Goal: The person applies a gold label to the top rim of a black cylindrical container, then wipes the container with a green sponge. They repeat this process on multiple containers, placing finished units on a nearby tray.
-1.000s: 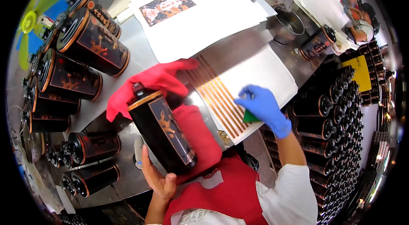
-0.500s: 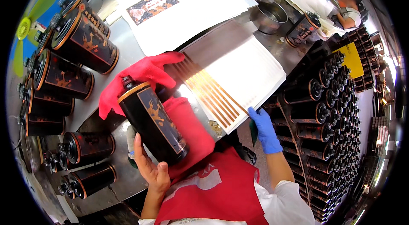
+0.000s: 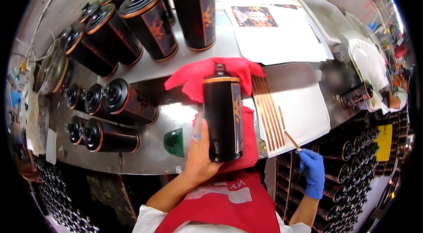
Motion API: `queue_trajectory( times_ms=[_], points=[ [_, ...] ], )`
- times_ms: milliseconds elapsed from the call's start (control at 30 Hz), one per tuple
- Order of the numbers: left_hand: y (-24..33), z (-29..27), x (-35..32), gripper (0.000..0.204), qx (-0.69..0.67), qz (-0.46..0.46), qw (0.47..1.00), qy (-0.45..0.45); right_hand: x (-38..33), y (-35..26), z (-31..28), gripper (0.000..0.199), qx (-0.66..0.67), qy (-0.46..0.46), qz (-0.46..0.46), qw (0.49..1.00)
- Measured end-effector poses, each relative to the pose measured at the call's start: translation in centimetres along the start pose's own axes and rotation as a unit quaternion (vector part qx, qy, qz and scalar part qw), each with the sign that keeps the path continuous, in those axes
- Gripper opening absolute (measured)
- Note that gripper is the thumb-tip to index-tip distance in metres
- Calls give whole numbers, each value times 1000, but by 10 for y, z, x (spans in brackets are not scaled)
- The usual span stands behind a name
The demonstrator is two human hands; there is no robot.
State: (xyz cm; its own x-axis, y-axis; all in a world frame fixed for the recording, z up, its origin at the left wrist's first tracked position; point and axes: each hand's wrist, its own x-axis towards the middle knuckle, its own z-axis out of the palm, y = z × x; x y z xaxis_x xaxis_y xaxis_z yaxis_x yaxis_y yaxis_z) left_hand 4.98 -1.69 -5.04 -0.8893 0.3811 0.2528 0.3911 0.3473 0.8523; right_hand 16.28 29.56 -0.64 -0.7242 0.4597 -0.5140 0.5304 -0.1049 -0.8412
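Note:
My left hand (image 3: 199,153), bare, is closed around the lower left side of a black bottle (image 3: 220,118). This bottle has a gold band at its shoulder and a panel with a gold figure. It stands out above a red pad (image 3: 250,145); whether its base touches the pad I cannot tell. On the right, my right hand (image 3: 313,171) wears a blue glove and pinches the near end of a thin gold strip (image 3: 291,139). That strip bends up off a white backing sheet (image 3: 304,109), where several more gold strips (image 3: 268,118) lie side by side.
Behind the bottle lies a crumpled red cloth (image 3: 189,78). Banded black bottles (image 3: 194,17) stand at the back left, others (image 3: 128,100) on the metal table. A green curved piece (image 3: 174,142) lies left of my hand. Printed sheets (image 3: 273,39) lie behind; racked bottles (image 3: 339,167) fill the right.
The view has turned to the right. At the sheet's near edge, my right hand has drawn one gold strip's end up and away. My left hand keeps hold of the bottle.

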Motion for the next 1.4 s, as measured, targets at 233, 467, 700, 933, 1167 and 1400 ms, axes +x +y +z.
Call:
queue_trajectory(
  times_ms=[233, 467, 700, 933, 1167, 1400],
  points=[
    [1, -8, 0, 104, -2, 9, 999, -36, 0, -86, 43, 10, -168, -158, -166, 959],
    [30, -40, 6, 103, 58, 7, 998, 0, -32, -155, 90, 11, -288, -396, -273, 828],
    [86, -49, 27, 33, -327, 13, 906, -268, -39, -161, 89, 13, -202, -383, -290, 853],
    [49, -48, -35, 6, -174, -197, 965, 26, 12, -78, 56, 7, -129, -270, -171, 939],
    [45, -26, -28, 8, -137, -197, 963, 120, 42, -40, 44, 5, -64, -238, -56, 968],
    [43, -14, -23, 10, -166, -208, 954, 140, 58, -26, 39, 4, -65, -230, -70, 968]
  ],
)
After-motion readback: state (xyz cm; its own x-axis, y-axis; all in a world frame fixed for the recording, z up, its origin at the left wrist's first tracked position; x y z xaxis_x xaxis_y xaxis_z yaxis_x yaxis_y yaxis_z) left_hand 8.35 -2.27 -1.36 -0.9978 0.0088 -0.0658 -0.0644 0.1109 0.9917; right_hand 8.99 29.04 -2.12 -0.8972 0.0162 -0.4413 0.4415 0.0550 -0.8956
